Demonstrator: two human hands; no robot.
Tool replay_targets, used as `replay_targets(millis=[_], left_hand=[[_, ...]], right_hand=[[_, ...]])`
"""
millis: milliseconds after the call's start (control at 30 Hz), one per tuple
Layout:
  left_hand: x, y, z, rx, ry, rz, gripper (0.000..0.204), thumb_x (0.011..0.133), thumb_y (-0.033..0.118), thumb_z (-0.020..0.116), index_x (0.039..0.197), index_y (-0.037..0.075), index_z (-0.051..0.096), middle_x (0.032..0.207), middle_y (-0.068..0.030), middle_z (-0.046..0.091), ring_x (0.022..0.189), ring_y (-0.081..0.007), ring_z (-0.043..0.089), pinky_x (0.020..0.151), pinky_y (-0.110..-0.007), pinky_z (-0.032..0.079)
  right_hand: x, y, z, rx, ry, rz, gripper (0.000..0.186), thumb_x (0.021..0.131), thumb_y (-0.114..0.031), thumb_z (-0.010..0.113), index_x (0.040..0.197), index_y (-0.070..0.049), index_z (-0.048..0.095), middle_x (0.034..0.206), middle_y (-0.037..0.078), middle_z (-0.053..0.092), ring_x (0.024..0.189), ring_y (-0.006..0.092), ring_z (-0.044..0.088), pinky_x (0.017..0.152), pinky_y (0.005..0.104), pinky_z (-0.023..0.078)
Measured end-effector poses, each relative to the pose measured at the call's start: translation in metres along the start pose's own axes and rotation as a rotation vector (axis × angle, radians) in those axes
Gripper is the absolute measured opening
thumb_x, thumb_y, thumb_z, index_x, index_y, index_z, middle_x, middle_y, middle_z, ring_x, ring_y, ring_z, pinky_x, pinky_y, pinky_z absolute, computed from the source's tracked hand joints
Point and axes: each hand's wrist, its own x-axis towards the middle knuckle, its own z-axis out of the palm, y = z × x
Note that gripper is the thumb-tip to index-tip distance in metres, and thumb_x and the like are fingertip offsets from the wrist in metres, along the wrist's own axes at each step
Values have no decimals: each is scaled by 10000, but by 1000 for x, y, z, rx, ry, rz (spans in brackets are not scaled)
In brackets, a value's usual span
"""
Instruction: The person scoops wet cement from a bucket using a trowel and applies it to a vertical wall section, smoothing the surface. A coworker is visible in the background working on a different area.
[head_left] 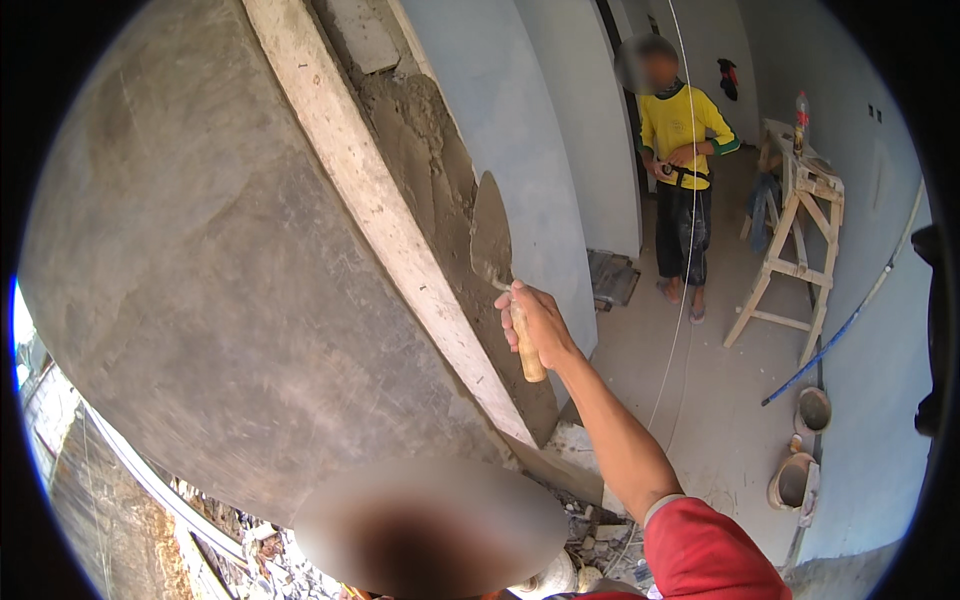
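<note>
My right hand is closed around the wooden handle of a trowel, its arm reaching up from a red sleeve. The pointed metal blade is tilted upward, lying at or very near the wet grey mortar on the narrow wall edge; whether it touches is hard to tell. Alongside the mortar runs a long pale wooden board, set against the corner of a broad grey plastered wall. My left hand does not show.
A person in a yellow shirt stands in the passage. Right of them is a wooden trestle with a bottle on top. Two buckets and a blue-ended hose are by the right wall. Rubble lies below; a thin string hangs down.
</note>
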Motion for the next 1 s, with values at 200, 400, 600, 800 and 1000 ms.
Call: replay_targets(millis=[200,400,600,800,1000], left_hand=[[-2,0,0,-34,20,-18,567,858,212,597,1410,83,580,1289,-190,635,1080,-359,623,939,-496,487],[0,-12,-3,71,84,82,502,838,182,604,1321,47,627,1177,-197,658,1004,-349,637,889,-480,506],[3,-21,0,-74,98,127,458,805,161,595,1236,21,657,1099,-174,660,936,-322,637,835,-461,518],[-8,-6,-2,-114,93,91,441,794,144,599,1208,0,649,1072,-170,634,949,-304,622,821,-443,516],[-9,-3,-2,-219,68,59,468,802,137,599,1247,-5,630,1091,-186,611,983,-320,604,867,-454,500]], right_hand=[[13,-52,29,172,58,-103,368,1004,-315,557,1204,-6,543,965,100,591,637,164,582,520,353,530],[20,-73,59,365,102,-59,312,1023,-291,540,1177,-20,539,957,87,582,639,161,575,507,355,512],[22,-87,82,432,57,-52,310,1018,-294,546,1176,-27,547,947,79,579,638,159,567,499,351,499],[13,-106,107,432,-12,-79,357,1033,-356,545,1168,-26,552,922,77,580,626,155,567,494,353,501],[-4,-113,119,373,-86,-79,413,1044,-365,533,1216,11,544,924,68,551,635,125,541,499,299,478]])
